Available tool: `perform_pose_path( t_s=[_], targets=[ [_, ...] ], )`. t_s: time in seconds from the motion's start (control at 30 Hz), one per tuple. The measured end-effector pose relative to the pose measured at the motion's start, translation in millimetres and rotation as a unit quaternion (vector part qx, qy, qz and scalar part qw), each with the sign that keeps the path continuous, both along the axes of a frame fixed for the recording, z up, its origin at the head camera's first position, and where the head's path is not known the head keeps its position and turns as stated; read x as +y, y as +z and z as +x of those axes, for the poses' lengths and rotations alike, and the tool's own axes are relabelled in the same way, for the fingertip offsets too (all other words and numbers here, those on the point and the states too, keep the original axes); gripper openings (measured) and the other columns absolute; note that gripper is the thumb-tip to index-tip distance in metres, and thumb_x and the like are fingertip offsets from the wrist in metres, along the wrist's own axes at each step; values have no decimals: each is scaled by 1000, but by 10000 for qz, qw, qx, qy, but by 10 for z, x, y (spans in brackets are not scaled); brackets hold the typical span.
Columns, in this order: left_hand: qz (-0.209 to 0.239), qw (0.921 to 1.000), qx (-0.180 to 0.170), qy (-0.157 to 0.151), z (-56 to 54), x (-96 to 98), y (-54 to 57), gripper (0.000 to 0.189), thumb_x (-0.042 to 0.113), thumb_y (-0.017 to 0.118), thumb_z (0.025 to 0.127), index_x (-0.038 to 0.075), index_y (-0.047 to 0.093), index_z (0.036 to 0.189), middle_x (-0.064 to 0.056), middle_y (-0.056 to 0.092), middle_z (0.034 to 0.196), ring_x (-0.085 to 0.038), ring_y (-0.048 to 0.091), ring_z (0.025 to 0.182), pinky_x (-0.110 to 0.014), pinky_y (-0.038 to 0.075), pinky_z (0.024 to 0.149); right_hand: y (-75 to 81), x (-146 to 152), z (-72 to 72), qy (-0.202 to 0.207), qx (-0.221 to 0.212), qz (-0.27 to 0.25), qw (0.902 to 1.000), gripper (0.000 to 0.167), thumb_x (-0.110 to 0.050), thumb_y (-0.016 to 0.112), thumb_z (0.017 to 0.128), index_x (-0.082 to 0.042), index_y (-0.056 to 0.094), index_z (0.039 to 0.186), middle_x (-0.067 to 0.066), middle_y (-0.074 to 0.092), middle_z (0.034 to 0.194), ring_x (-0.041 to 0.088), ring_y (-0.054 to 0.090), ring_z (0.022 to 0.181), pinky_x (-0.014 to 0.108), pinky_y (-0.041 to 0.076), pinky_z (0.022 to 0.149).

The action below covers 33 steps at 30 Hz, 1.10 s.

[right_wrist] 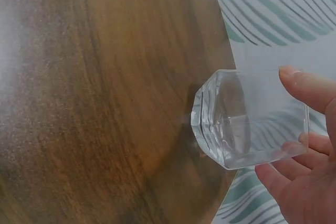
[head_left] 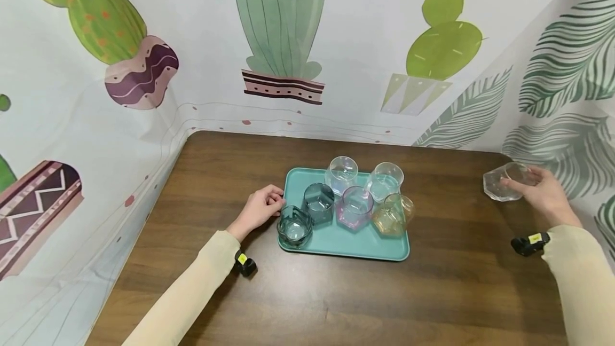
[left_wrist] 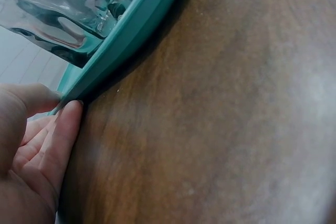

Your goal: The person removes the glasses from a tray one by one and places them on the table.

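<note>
My left hand [head_left: 259, 208] is at the left edge of a teal tray [head_left: 346, 245]. In the left wrist view its thumb and fingers [left_wrist: 65, 121] pinch the tray's rim. Upright on the tray stand several drinking glasses: a dark grey-green glass [head_left: 294, 227] nearest this hand, a dark blue-grey glass [head_left: 318, 206], a pink glass [head_left: 354, 210], an amber glass [head_left: 390, 218] and two clear ones behind. Far to the right, my right hand [head_left: 550, 194] holds a clear faceted glass [right_wrist: 226, 124] tilted on its side, thumb and fingers around its rim end.
The brown wooden table [head_left: 456, 282] extends around the tray. A cloth printed with cacti and leaves [head_left: 365, 41] rises behind the table and along its sides. The right hand is by the table's right edge.
</note>
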<state>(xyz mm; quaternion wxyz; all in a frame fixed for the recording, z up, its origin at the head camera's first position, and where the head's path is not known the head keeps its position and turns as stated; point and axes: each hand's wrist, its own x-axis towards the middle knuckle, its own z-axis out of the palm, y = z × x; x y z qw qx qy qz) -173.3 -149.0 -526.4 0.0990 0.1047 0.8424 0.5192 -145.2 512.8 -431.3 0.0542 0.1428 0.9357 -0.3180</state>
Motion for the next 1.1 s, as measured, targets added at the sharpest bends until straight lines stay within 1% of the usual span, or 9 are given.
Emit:
perform_pose_path(
  t_s=[0.57,0.73,0.87,0.9,0.93,0.97,1.0,1.03,1.1],
  targets=[
    [8,9999,-119,40,14,31,58,22,6,71,97,-4,65,116,-11,70,93,-12,65,72,-28,64,66,15,-3,25,-87,12,-50,9999,103,-51,54,104,18,-2,156,52,11,154,70,18,140,79,20,114],
    [-29,10000,-79,31,23,16,38,22,6,71,98,-4,65,116,-11,70,93,-12,64,72,-28,64,66,47,-59,44,-274,407,-121,9987,96,-50,47,106,17,1,156,51,14,155,68,21,142,75,19,117],
    [-36,10000,-79,9,27,15,21,23,6,71,98,-4,65,117,-10,70,94,-11,64,72,-28,64,66,98,-156,81,-485,940,113,9943,82,-42,45,107,16,14,156,50,25,152,67,30,138,74,24,116],
    [-26,10000,-84,16,28,17,25,23,6,71,98,-4,65,117,-10,70,93,-11,64,72,-28,64,66,117,-181,89,-567,1078,204,9923,79,-40,46,107,15,18,156,48,29,151,60,40,135,67,30,118],
    [-10,10000,-79,16,27,16,21,22,6,71,98,-4,65,117,-10,70,93,-11,64,72,-28,64,66,137,-204,98,-632,1228,295,9900,75,-38,47,107,14,23,155,47,35,149,46,51,130,57,36,119],
    [6,10000,-70,13,26,14,18,22,6,70,98,-4,65,117,-10,70,93,-11,64,72,-28,64,65,158,-235,99,-711,1399,383,9869,71,-36,49,106,14,30,154,43,44,144,31,59,121,43,42,117],
    [20,10000,-64,7,26,12,15,22,6,70,98,-5,65,117,-11,70,93,-11,64,72,-28,64,65,178,-263,101,-786,1540,423,9840,68,-35,50,106,12,35,152,31,57,136,14,61,110,30,45,110],
    [29,10000,-47,1,26,9,14,22,6,70,98,-5,65,116,-11,70,93,-11,64,72,-28,64,65,195,-289,106,-847,1688,459,9809,64,-34,51,105,12,41,149,16,66,125,0,58,99,19,44,101],
    [39,10000,-35,-8,26,7,18,21,5,69,98,-5,65,116,-11,70,93,-11,64,72,-27,64,65,236,-360,121,-932,1930,448,9757,57,-33,54,104,8,51,143,-16,65,102,-19,40,82,6,35,81]
  ],
)
